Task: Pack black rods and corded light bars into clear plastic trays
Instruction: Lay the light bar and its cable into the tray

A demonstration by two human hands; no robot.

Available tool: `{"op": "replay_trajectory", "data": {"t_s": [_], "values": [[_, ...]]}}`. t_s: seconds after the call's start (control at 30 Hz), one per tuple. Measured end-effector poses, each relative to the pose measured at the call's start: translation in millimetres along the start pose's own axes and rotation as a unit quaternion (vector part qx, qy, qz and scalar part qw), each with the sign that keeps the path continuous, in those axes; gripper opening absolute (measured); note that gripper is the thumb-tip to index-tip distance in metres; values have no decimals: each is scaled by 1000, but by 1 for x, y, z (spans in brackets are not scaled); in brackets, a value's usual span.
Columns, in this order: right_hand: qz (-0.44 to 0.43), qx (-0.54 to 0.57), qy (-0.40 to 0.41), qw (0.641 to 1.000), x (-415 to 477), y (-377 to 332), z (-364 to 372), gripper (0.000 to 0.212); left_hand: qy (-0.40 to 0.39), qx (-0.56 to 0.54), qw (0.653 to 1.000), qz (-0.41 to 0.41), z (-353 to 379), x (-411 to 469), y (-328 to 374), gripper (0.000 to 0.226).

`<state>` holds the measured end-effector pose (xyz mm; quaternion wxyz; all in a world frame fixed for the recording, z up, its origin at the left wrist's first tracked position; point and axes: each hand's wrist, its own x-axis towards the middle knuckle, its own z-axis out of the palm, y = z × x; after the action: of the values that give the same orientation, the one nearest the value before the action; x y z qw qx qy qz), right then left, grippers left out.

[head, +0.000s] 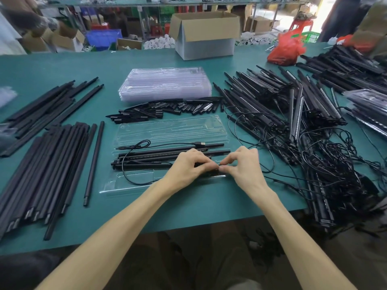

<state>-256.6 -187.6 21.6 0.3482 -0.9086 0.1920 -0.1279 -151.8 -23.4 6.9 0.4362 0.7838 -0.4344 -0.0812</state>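
Tray (171, 130) near table's (62, 65) front edge, rods (157, 155) and cord (125, 176) in it, left hand (187, 164) curled round black part (214, 173) at tray's near right corner, right hand (245, 166) pinching its end, spare rods (52, 164) at left edge.

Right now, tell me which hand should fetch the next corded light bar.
Probably the right hand: the corded light bar heap lies on its side of the clear tray; the left hand would cross over.

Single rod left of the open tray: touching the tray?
Apart. The head view shows a strip of green table between the single rod and the left edge of the open tray.
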Motion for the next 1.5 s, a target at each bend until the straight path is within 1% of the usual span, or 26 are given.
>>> {"op": "replay_trajectory", "data": {"t_s": [0.13, 0.27, 0.43, 0.57, 0.63, 0.77, 0.87, 0.97, 1.03, 1.07, 1.13, 1.17, 1.2, 1.23, 1.3, 1.37, 1.43, 1.5], "values": [[10, 6, -22, 1000, 3, 2, -4, 11, -27, -26, 999, -13, -2, 1, 3, 20], [22, -3, -26, 999, 7, 1, -3, 12, -50, -56, 997, -30, -3, 2, 4, 26], [13, -68, -26, 997, 8, -1, -2, 15, -40, -20, 999, -11, -1, 4, 6, 34], [-22, -103, -26, 994, 6, -1, -3, 11, -43, -4, 999, -21, -1, 6, 4, 37], [-36, -99, -30, 994, 5, -1, -2, 9, -44, -1, 999, -29, -1, 7, 3, 36], [-33, -73, -32, 996, 6, 1, -2, 21, -30, 15, 999, -41, 3, 8, 4, 33], [-21, -61, -2, 998, 5, 2, 4, 20, -14, 23, 999, -38, 7, 8, 3, 32], [-1, -50, 15, 999, 5, 0, 12, 16, -17, 24, 999, -39, 6, 7, 3, 34], [2, -47, 15, 999, 4, 0, 15, 12, -31, -1, 998, -48, 2, 7, 5, 32], [-2, -40, 15, 999, 3, 0, 16, 11, -35, -32, 997, -53, -3, 7, 7, 30], [-19, -24, 22, 999, 1, 1, 17, 13, -24, -104, 992, -61, -19, 8, 11, 24], [-26, -16, 27, 999, 0, 1, 18, 15, -12, -112, 992, -60, -29, 7, 12, 23], [-31, -9, 32, 999, -1, 2, 19, 16, 1, -90, 994, -55, -40, 7, 11, 22], [-34, -3, 36, 999, -3, 3, 21, 17, 10, -45, 998, -51, -53, 6, 9, 22], [-34, 6, 40, 999, -4, 3, 23, 17, 3, 52, 997, -53, -75, 0, 4, 21], [-33, 14, 43, 998, -4, 4, 23, 17, -40, 109, 991, -62, -88, -8, 0, 20], [-30, 22, 46, 998, -4, 4, 23, 16, -91, 148, 983, -68, -88, -16, -4, 24], [-28, 24, 48, 998, -4, 3, 24, 15, -102, 157, 980, -67, -83, -20, -7, 26]]}}
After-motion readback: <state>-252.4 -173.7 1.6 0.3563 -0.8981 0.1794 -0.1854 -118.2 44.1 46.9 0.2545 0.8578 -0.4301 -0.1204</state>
